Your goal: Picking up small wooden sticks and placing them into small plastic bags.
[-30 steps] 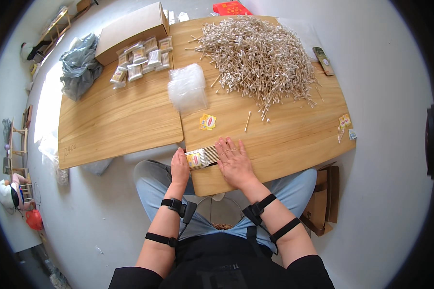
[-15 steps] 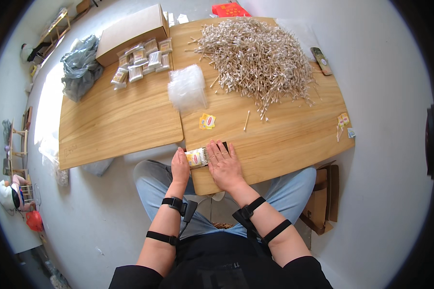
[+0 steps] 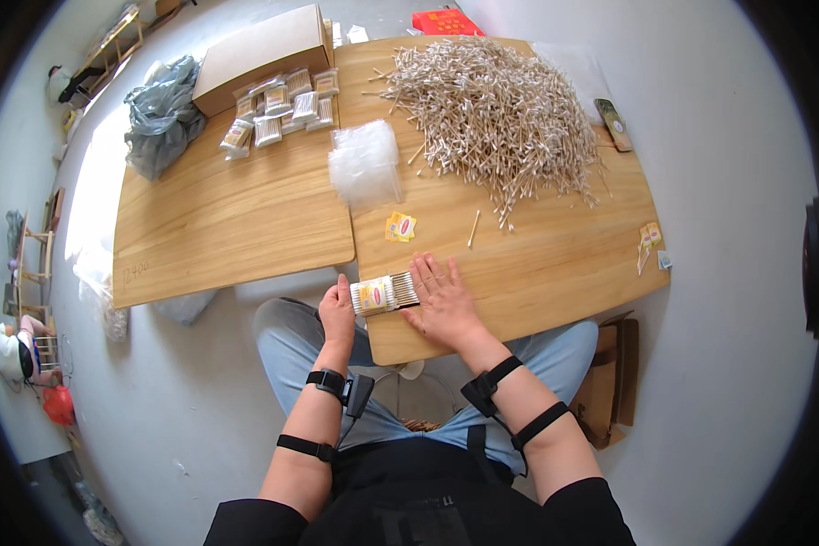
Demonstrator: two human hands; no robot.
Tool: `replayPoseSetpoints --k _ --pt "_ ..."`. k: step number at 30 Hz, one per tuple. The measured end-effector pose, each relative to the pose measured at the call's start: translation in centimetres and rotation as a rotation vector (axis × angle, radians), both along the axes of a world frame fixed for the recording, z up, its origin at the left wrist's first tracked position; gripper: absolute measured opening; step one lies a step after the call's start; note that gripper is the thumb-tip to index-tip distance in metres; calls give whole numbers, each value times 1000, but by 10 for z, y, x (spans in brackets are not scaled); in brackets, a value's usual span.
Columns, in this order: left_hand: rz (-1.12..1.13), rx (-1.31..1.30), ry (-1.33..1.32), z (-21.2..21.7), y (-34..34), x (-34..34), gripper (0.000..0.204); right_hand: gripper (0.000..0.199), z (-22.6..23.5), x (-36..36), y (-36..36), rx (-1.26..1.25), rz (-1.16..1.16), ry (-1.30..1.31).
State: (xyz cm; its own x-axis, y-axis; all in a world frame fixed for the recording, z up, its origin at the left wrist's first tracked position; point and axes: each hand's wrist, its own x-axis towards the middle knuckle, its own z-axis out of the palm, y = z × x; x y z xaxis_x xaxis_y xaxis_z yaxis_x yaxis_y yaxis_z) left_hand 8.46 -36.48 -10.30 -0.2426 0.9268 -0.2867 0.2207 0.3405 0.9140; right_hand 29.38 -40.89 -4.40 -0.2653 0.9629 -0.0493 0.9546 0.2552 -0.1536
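A flat bundle of cotton swabs (image 3: 402,289) lies at the table's near edge, with a yellow and white label card (image 3: 371,296) on its left part. My left hand (image 3: 338,314) is closed at the bundle's left end, thumb upward; its other fingers are partly hidden. At the right end rests my right hand (image 3: 444,305), palm down with fingers stretched out, touching the swab tips. Beyond the bundle lie a few loose label cards (image 3: 400,227) and a single cotton swab (image 3: 473,228).
A large heap of cotton swabs (image 3: 500,123) covers the far right. Clear plastic bags (image 3: 364,164) lie mid-table. Filled swab packs (image 3: 287,102), a cardboard box (image 3: 259,59) and a grey plastic bag (image 3: 162,118) sit far left. A phone (image 3: 612,125) lies at the right edge.
My right hand has slid right and turned outward, uncovering the swabs at the bundle's right end. My left hand stays at the left end. The whole view has shifted slightly.
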Motion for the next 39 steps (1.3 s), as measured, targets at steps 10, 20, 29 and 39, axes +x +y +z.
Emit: replayPoseSetpoints --k 10,20,29,39 --pt "-14 60 -46 -6 -4 0 50 85 6 -31 -3 -38 -10 45" --pt "-43 104 -48 -6 -3 -1 50 89 4 -43 -4 -12 -44 99" --pt "-22 139 74 14 -2 -14 44 88 2 -42 -6 28 -49 94" --pt "-23 341 218 29 -6 -43 13 85 -3 -35 -12 50 -44 117"
